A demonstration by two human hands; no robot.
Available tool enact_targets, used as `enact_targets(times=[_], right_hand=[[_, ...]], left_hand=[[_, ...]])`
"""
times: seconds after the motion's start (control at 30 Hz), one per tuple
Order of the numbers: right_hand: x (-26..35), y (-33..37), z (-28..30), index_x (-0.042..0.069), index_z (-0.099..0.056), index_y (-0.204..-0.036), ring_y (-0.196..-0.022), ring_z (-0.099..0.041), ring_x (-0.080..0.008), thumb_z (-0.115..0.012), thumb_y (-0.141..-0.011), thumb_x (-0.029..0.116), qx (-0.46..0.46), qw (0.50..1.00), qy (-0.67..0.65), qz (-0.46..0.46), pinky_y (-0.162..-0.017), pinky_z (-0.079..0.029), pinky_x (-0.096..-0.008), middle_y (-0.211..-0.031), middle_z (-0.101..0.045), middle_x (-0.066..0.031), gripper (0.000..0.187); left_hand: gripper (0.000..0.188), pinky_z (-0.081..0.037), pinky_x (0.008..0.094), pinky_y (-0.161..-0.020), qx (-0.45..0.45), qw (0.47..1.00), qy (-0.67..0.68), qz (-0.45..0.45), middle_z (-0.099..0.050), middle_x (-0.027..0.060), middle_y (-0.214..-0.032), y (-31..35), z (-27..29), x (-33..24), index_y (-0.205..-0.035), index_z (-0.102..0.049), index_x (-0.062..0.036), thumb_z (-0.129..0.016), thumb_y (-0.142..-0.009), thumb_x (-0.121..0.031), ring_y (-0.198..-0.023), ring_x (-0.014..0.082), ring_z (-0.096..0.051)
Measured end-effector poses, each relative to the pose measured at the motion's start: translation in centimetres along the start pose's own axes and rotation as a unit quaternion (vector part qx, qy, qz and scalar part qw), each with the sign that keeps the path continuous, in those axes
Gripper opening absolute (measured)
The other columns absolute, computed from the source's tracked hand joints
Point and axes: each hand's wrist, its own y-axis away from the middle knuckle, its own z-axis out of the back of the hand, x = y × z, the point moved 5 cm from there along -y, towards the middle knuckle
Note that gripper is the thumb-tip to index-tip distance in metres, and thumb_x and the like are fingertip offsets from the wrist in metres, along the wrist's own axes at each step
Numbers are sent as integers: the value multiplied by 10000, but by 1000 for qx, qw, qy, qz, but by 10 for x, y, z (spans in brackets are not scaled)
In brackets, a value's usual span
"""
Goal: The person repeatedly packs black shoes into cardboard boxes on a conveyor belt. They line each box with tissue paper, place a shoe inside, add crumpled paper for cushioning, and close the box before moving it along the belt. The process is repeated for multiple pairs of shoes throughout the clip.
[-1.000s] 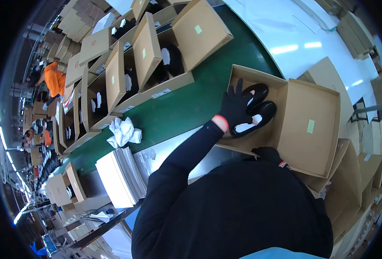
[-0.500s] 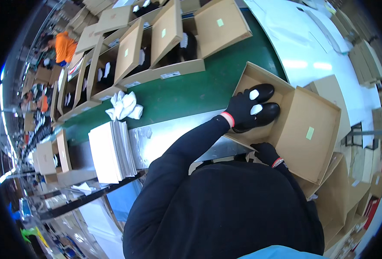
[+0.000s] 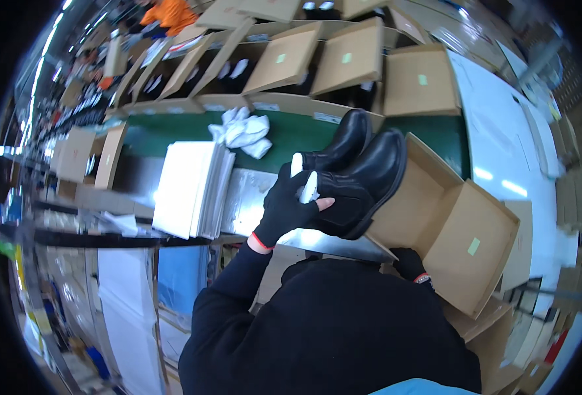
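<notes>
A pair of black ankle boots (image 3: 384, 172) hangs from my left hand (image 3: 283, 207), in a dark fingerless glove. The hand is closed round the tops of the shafts, where white stuffing (image 3: 309, 188) sticks out; the toes point up and away. Right of the boots lies an open brown shoe box (image 3: 417, 205), its lid (image 3: 478, 247) folded back to the right with a pale green sticker inside. My right hand (image 3: 408, 263), also gloved, is closed on the box's near edge, fingers partly hidden by the cardboard.
A stack of white paper (image 3: 189, 187) and a crumpled white cloth (image 3: 243, 131) are to the left. Several open shoe boxes (image 3: 281, 59) line the far side of the green belt (image 3: 172, 131). A white table (image 3: 501, 145) stands at right; a person in orange (image 3: 172, 16) is far left.
My left hand has lifted the boots out of the shoe box and carried them left and nearer. My right hand stays at the box edge. The view has turned.
</notes>
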Motion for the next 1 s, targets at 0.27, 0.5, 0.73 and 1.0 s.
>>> enact_targets(times=[0.27,0.5,0.73,1.0], right_hand=[[127,-13,69,33,-430,-1389,-1048,-599,-363,-745,-764,286,10,999,30,24,-900,-468,-421,-1130,-624,-208,744],[264,-54,104,43,-531,-1324,-1086,-618,-284,-656,-867,110,26,943,-52,328,-923,-465,-365,-1172,-633,-182,478],[322,-40,46,57,-624,-1189,-1021,-624,-296,-676,-849,120,145,868,-99,464,-880,-472,-375,-1105,-661,-129,349],[386,11,17,67,-613,-1197,-1007,-632,-305,-685,-852,193,220,836,-42,501,-861,-481,-383,-1098,-663,-132,374]], left_hand=[[650,-379,455,-1028,-51,986,-123,99,-385,238,-1416,98,6,131,-1221,-626,-159,-711,-717,-561,-1238,429,-433],[281,-481,425,-832,-325,933,-152,-36,-626,141,-1048,171,16,59,-972,-699,-71,-739,-750,-237,-979,330,-584],[238,-469,430,-662,-290,932,-63,209,-630,106,-793,301,3,53,-822,-613,-87,-517,-931,-275,-768,325,-617],[360,-451,454,-631,-385,860,-72,326,-640,133,-735,404,77,76,-824,-632,-92,-457,-961,-376,-718,344,-625]])
